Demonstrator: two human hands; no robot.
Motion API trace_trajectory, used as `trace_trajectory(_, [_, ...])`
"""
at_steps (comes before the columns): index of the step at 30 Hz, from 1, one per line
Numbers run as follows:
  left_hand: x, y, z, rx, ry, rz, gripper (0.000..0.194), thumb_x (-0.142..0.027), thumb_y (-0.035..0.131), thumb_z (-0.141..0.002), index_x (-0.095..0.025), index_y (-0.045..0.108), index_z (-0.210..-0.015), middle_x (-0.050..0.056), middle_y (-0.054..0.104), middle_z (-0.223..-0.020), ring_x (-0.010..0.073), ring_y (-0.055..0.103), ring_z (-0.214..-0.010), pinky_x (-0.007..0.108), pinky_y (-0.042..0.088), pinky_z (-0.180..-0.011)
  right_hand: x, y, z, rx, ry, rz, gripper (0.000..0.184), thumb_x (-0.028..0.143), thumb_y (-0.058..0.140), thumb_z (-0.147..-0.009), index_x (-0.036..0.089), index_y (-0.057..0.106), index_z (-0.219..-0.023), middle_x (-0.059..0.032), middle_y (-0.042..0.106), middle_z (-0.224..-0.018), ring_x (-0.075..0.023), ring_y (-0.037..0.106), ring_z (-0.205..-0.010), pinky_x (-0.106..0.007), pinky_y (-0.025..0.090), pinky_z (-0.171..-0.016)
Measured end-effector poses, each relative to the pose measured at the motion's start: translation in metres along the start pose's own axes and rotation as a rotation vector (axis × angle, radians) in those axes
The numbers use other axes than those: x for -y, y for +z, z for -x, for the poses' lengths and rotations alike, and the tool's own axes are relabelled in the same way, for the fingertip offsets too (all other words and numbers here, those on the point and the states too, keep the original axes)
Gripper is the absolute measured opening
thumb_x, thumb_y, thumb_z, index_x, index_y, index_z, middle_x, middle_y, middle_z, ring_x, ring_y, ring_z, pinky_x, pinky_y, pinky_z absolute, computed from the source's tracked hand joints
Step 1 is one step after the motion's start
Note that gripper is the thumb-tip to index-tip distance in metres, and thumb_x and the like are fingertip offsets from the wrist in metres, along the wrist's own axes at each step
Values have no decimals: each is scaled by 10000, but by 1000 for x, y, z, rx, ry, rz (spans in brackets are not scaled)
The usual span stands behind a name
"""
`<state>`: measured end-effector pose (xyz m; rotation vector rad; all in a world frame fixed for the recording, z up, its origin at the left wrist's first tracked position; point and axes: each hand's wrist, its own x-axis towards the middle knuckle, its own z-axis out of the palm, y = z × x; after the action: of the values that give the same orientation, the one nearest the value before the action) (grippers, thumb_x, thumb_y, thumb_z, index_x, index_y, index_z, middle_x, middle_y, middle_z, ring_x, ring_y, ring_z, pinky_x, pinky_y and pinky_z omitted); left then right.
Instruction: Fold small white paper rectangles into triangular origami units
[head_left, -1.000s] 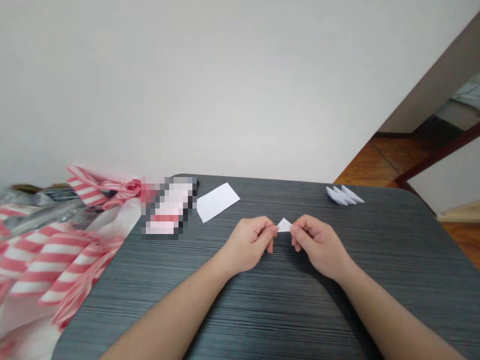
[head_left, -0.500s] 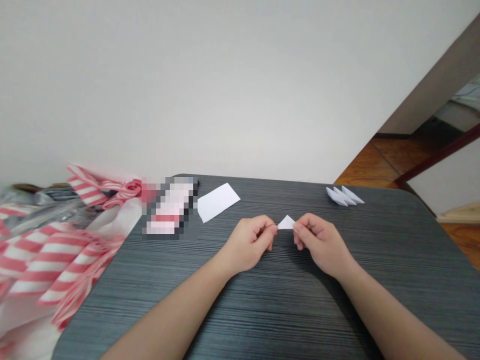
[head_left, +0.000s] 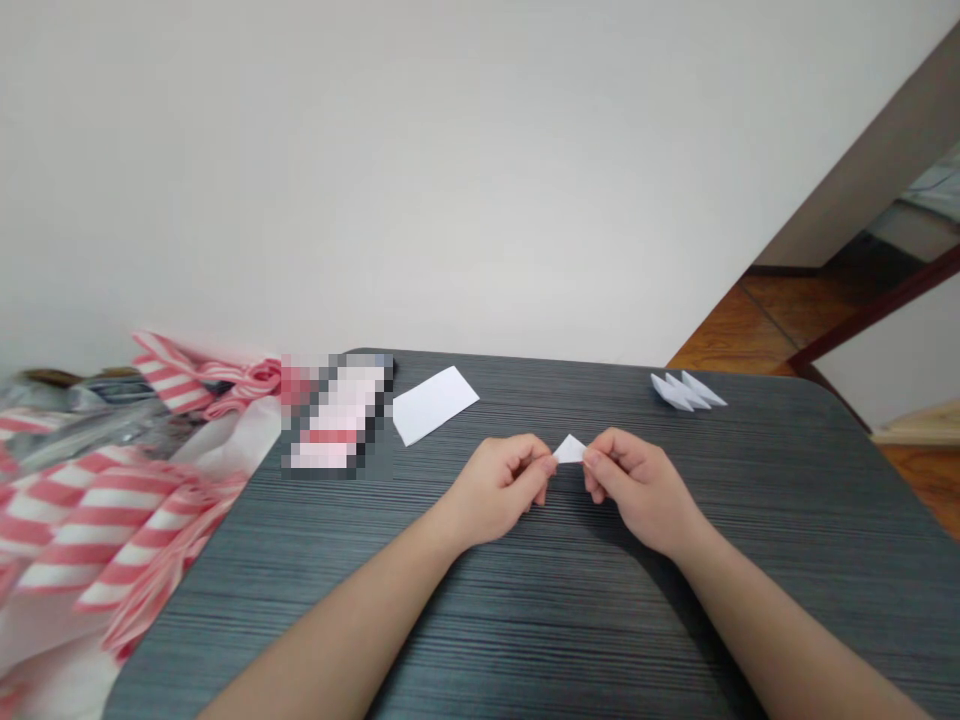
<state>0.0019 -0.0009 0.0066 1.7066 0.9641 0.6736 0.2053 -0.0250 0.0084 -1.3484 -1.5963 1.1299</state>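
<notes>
Paper triangle (head_left: pixel 570 450) is pinched between the fingers of the left hand (head_left: pixel 499 488) and right hand (head_left: pixel 637 492) (folded pieces (head_left: pixel 686 392) lie far right on the bench (head_left: pixel 750 500), one sheet (head_left: pixel 435 404) unfolded).

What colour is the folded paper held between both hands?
The folded paper piece is plain white, clearest in the head view.

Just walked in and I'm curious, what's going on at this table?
A person pinches a small folded white paper triangle between the fingertips of their left hand and right hand, over a dark striped tabletop. A flat white paper rectangle and a row of folded paper triangles lie on the tabletop.
</notes>
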Motion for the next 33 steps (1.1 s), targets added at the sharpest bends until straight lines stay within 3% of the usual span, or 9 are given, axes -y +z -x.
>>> trace_trajectory(9, [0,-1,0,-31,6,-4,290,-291,456,-964,-170,535,-714,-18,589,-586,87,504,-494,200,371,-503,-5,0,-2,32,37,-43,215,297,546,-938,197,590,-753,29,600,-612,-119,557,-546,-248,441,-583])
trace_trajectory(21, [2,1,0,3,8,79,254,-345,529,-938,-157,553,-769,-15,586,-592,89,507,-494,200,374,-489,4,0,2,115,-47,38,216,217,546,-929,194,577,-717,30,604,-609,-114,561,-566,-239,441,-602])
trace_trajectory(33, [0,1,1,-28,48,-11,297,-313,487,-968,-154,564,-730,-21,589,-588,74,499,-492,187,375,-497,4,4,0,146,-42,55,208,214,527,-933,188,603,-741,20,615,-627,-115,565,-581,-231,443,-604])
